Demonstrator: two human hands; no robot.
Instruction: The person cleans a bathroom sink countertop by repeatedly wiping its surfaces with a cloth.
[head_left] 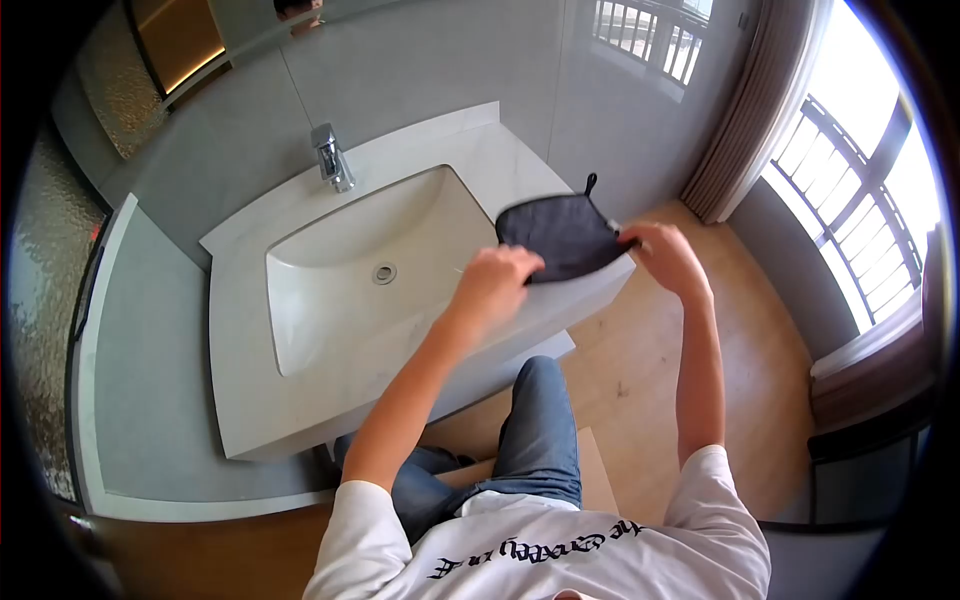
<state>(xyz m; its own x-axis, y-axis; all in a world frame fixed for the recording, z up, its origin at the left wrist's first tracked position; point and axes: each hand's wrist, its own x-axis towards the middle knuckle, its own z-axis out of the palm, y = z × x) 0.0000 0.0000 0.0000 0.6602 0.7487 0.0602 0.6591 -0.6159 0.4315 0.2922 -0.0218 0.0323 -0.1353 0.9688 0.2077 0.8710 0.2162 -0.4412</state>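
A black pouch (560,235) with a small loop at its far corner is over the right end of the white washbasin counter (510,175). My left hand (492,285) is closed on the pouch's near left edge, a little blurred. At the pouch's right corner, the fingers of my right hand (668,260) pinch its edge, beside a small light-coloured piece that may be a zip end. Whether the pouch rests on the counter or hangs just above it, I cannot tell. Its inside is hidden.
Left of the pouch is a sunken white basin (340,290) with a round drain (384,273). A chrome faucet (333,160) rises behind it. Grey wall panels stand at the back, a brown curtain (745,110) and a railed window (850,180) to the right. Wooden floor (660,370) lies below.
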